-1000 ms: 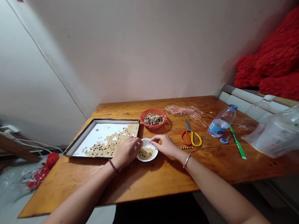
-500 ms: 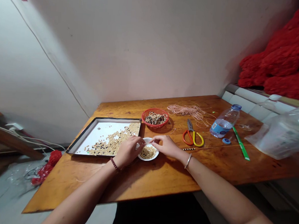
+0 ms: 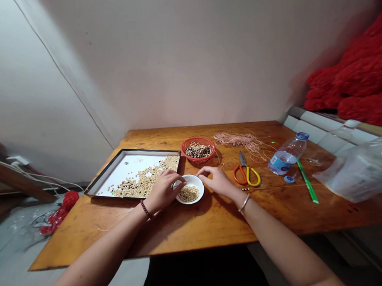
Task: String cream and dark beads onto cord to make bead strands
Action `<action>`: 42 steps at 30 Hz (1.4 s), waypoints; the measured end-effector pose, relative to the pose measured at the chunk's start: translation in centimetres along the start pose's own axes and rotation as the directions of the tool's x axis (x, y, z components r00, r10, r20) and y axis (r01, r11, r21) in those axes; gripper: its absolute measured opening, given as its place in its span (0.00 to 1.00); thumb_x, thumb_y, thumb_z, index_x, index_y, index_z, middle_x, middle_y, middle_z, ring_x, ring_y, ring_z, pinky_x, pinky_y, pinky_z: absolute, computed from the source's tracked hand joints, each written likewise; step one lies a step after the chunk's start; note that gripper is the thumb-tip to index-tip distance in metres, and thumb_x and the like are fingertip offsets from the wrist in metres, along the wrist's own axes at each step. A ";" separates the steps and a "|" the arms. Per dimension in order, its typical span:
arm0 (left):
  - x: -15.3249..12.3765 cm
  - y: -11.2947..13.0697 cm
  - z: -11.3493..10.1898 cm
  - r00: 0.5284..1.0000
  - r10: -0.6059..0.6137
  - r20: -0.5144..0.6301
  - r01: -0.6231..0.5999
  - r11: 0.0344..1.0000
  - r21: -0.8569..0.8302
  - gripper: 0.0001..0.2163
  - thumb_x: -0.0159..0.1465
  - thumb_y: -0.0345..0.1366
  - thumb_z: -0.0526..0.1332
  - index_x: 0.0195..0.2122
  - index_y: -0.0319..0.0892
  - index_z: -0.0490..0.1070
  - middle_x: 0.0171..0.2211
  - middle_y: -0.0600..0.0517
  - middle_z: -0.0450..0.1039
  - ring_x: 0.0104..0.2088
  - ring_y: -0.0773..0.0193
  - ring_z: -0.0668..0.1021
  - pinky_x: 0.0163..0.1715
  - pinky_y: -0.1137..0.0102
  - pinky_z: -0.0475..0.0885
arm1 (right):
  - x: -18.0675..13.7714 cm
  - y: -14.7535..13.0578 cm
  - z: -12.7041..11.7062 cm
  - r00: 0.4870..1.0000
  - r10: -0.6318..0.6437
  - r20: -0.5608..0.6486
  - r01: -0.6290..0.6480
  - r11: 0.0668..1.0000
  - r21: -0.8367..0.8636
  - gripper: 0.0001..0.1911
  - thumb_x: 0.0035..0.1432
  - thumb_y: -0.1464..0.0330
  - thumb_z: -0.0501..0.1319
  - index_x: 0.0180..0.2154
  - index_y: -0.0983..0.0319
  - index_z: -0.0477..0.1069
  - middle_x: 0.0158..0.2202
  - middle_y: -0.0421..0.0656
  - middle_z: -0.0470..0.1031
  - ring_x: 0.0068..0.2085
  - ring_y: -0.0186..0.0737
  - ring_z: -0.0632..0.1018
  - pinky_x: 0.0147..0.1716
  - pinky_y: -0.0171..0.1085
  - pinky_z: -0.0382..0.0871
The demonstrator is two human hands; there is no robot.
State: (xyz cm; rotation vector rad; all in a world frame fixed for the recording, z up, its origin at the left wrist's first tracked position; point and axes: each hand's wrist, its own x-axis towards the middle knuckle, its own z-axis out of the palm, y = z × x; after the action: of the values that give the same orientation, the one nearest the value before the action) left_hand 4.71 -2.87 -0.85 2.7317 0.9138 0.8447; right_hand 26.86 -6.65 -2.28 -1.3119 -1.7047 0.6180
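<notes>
Head: wooden table (image 3: 201, 240); pale wall (image 3: 199, 61)

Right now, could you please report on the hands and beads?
Left hand at left side of white bowl, right hand near right side; grips unclear. Beads inside. Scissors apart, to the right.

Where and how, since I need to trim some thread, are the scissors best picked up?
By the red and yellow handles, probably with the right hand coming from the near side. The scissors lie flat, their handles toward the person and their blades pointing toward the wall.
</notes>
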 end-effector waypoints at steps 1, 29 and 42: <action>0.0 -0.1 -0.1 1.000 -0.005 -0.022 0.005 1.000 0.005 0.07 0.64 0.39 0.57 0.34 0.44 0.73 0.33 0.51 0.74 0.38 0.60 0.71 0.42 0.63 0.64 | 0.1 0.2 -0.3 1.000 0.018 -0.024 -0.018 1.000 -0.013 0.08 0.55 0.69 0.58 0.34 0.63 0.76 0.34 0.45 0.79 0.36 0.40 0.77 0.40 0.37 0.68; -0.6 1.9 -0.8 0.999 -0.008 0.033 0.020 0.923 -0.384 0.09 0.64 0.39 0.58 0.34 0.41 0.74 0.32 0.48 0.74 0.35 0.63 0.74 0.39 0.66 0.69 | -1.3 -1.6 1.1 0.937 -0.060 0.345 -0.034 0.965 0.261 0.22 0.62 0.53 0.50 0.28 0.63 0.68 0.25 0.39 0.66 0.28 0.34 0.66 0.28 0.32 0.60; -0.3 1.7 -0.7 0.986 -0.141 0.091 0.167 0.862 -0.479 0.10 0.64 0.41 0.58 0.35 0.40 0.70 0.30 0.52 0.72 0.29 0.70 0.72 0.25 0.75 0.65 | -0.9 -1.8 1.4 0.924 0.182 0.337 -0.370 0.651 0.663 0.17 0.57 0.52 0.56 0.36 0.59 0.63 0.24 0.34 0.61 0.18 0.26 0.53 0.15 0.28 0.46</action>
State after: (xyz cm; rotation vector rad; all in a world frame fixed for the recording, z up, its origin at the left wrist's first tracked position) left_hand 4.98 -4.46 0.14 2.2051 0.7687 0.8323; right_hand 24.81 -7.89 -1.88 -0.9289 -1.2031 1.5158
